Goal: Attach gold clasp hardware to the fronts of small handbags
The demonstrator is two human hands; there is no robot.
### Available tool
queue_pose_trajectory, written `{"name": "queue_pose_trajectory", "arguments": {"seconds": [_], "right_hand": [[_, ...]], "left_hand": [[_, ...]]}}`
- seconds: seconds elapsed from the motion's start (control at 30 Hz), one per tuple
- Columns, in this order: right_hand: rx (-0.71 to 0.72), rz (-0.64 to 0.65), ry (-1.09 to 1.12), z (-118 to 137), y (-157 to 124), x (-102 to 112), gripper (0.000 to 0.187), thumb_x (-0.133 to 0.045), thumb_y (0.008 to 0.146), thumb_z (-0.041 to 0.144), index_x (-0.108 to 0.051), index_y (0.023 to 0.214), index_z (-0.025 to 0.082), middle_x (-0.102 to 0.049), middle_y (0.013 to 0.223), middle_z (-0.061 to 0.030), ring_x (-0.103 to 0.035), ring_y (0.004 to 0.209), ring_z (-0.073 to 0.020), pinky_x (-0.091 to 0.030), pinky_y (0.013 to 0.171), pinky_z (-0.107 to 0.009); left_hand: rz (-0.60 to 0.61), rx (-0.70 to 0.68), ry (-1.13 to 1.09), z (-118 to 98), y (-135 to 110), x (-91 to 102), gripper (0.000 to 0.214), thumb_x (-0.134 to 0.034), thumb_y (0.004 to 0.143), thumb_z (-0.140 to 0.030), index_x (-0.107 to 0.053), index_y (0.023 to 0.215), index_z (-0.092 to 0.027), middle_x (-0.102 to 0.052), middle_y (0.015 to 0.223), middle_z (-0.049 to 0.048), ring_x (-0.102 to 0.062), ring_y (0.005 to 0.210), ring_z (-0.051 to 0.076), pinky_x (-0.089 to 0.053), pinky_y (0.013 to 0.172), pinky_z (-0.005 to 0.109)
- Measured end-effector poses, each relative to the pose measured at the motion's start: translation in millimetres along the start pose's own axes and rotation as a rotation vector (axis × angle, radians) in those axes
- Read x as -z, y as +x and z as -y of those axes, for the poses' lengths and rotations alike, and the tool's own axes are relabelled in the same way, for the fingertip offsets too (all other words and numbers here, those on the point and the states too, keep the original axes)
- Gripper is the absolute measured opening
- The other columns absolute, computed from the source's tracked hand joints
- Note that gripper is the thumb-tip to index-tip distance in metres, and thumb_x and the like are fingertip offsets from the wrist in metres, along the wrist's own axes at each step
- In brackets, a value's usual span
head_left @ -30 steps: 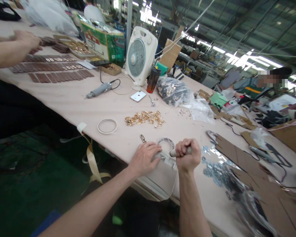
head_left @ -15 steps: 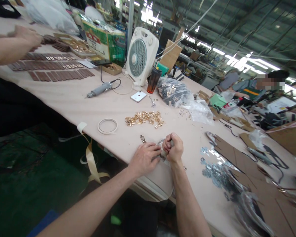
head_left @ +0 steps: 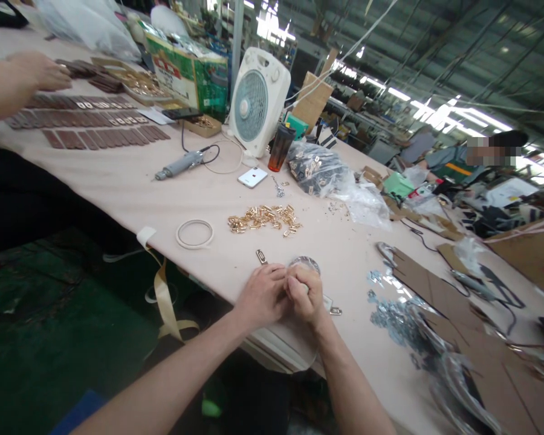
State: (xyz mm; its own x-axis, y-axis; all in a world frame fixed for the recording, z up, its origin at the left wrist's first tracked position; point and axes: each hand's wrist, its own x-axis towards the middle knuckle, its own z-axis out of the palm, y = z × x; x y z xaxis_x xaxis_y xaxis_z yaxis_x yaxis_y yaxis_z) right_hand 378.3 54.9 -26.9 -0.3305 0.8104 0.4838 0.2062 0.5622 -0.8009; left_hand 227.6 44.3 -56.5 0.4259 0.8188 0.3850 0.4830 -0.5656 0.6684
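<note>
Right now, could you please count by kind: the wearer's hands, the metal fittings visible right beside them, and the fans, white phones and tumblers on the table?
Wearer's hands: 2 (left hand, right hand)
Metal fittings: 2 (left fitting, right fitting)
Fan: 1
White phone: 1
Tumbler: 1
Total: 7

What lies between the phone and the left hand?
Head view: a pile of gold-coloured metal pieces, then a small metal fitting by the left hand.

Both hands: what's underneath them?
A pale item shows beneath the left hand and right hand, with a curved grey piece beyond them. The surface directly under them is covered, as is most of what the right fist grips.
</note>
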Motion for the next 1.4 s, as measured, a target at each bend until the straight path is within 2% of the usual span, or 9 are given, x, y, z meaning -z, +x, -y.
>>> {"name": "queue_pose_trajectory", "arguments": {"seconds": [0.07, 0.13, 0.2, 0.27, 0.6, 1.07, 1.13, 1.3, 1.4], "right_hand": [[-0.045, -0.114, 0.093, 3, -2, 5, 0.035, -0.052, 0.100, 0.033, -0.058, 0.067, 0.022, -0.052, 0.061, 0.0011, -0.049, 0.056, -0.0143, -0.041, 0.058, -0.030], [-0.073, -0.334, 0.262, 9, -5, 13, 0.033, -0.050, 0.101, 0.033, -0.058, 0.071, 0.022, -0.046, 0.058, 0.0037, -0.042, 0.049, -0.0123, -0.034, 0.049, -0.027], [-0.021, -0.555, 0.407, 16, -8, 23, 0.031, -0.048, 0.101, 0.032, -0.057, 0.073, 0.022, -0.041, 0.055, 0.0060, -0.034, 0.044, -0.0104, -0.027, 0.043, -0.024], [0.050, -0.663, 0.447, 23, -13, 27, 0.031, -0.050, 0.099, 0.031, -0.056, 0.070, 0.021, -0.039, 0.053, 0.0068, -0.030, 0.041, -0.0093, -0.026, 0.041, -0.023], [0.142, -0.585, 0.192, 11, -39, -17, 0.036, -0.051, 0.100, 0.030, -0.056, 0.065, 0.022, -0.044, 0.052, 0.0035, -0.043, 0.046, -0.0137, -0.037, 0.048, -0.030], [0.179, -0.543, -0.096, 1, -36, -22, 0.033, -0.050, 0.098, 0.027, -0.055, 0.065, 0.022, -0.051, 0.056, 0.0016, -0.051, 0.050, -0.0151, -0.042, 0.053, -0.032], [0.192, -0.547, -0.071, 3, -35, -21, 0.033, -0.052, 0.097, 0.027, -0.056, 0.065, 0.021, -0.051, 0.056, 0.0016, -0.051, 0.050, -0.0149, -0.042, 0.053, -0.032], [0.098, -0.795, 0.286, 21, -23, -6, 0.034, -0.048, 0.101, 0.026, -0.053, 0.067, 0.021, -0.039, 0.051, 0.0065, -0.035, 0.041, -0.0101, -0.030, 0.042, -0.023], [0.059, -0.858, 0.370, 31, -19, 8, 0.034, -0.049, 0.100, 0.027, -0.053, 0.067, 0.021, -0.039, 0.051, 0.0073, -0.031, 0.038, -0.0084, -0.027, 0.039, -0.021]], "left_hand": [[0.022, -0.001, 0.049, -2, 1, -0.6, 0.033, -0.072, 0.090, -0.039, -0.068, 0.122, -0.032, -0.070, 0.131, 0.0003, -0.053, 0.130, 0.026, -0.041, 0.113, 0.046], [0.034, 0.002, 0.101, -4, 1, -1.9, 0.046, -0.077, 0.086, -0.053, -0.067, 0.126, -0.034, -0.068, 0.135, 0.0003, -0.052, 0.130, 0.027, -0.039, 0.113, 0.048], [0.042, 0.004, 0.140, -5, 1, -3.5, 0.058, -0.078, 0.082, -0.063, -0.065, 0.131, -0.034, -0.066, 0.138, 0.0011, -0.052, 0.130, 0.028, -0.037, 0.113, 0.049], [0.052, 0.004, 0.169, -5, 1, -5.1, 0.064, -0.078, 0.080, -0.066, -0.063, 0.134, -0.033, -0.065, 0.140, 0.0021, -0.051, 0.131, 0.028, -0.036, 0.113, 0.049], [0.051, -0.014, 0.213, -7, 2, -6.1, 0.052, -0.075, 0.087, -0.054, -0.064, 0.133, -0.033, -0.067, 0.138, 0.0025, -0.052, 0.129, 0.026, -0.036, 0.112, 0.048], [0.048, -0.012, 0.230, -6, 0, -6.2, 0.049, -0.075, 0.088, -0.047, -0.062, 0.134, -0.036, -0.066, 0.137, 0.0003, -0.051, 0.130, 0.026, -0.036, 0.111, 0.047], [0.042, -0.009, 0.251, -6, 0, -7.5, 0.047, -0.073, 0.089, -0.048, -0.062, 0.133, -0.035, -0.066, 0.137, 0.0005, -0.051, 0.130, 0.025, -0.036, 0.111, 0.046], [0.025, 0.004, 0.300, -7, 2, -12.1, 0.055, -0.072, 0.088, -0.062, -0.063, 0.134, -0.034, -0.065, 0.140, 0.0023, -0.050, 0.130, 0.027, -0.037, 0.110, 0.048], [0.020, 0.020, 0.320, -10, 5, -13.8, 0.054, -0.073, 0.088, -0.061, -0.063, 0.133, -0.033, -0.066, 0.138, 0.0020, -0.051, 0.128, 0.028, -0.037, 0.110, 0.049]]}}
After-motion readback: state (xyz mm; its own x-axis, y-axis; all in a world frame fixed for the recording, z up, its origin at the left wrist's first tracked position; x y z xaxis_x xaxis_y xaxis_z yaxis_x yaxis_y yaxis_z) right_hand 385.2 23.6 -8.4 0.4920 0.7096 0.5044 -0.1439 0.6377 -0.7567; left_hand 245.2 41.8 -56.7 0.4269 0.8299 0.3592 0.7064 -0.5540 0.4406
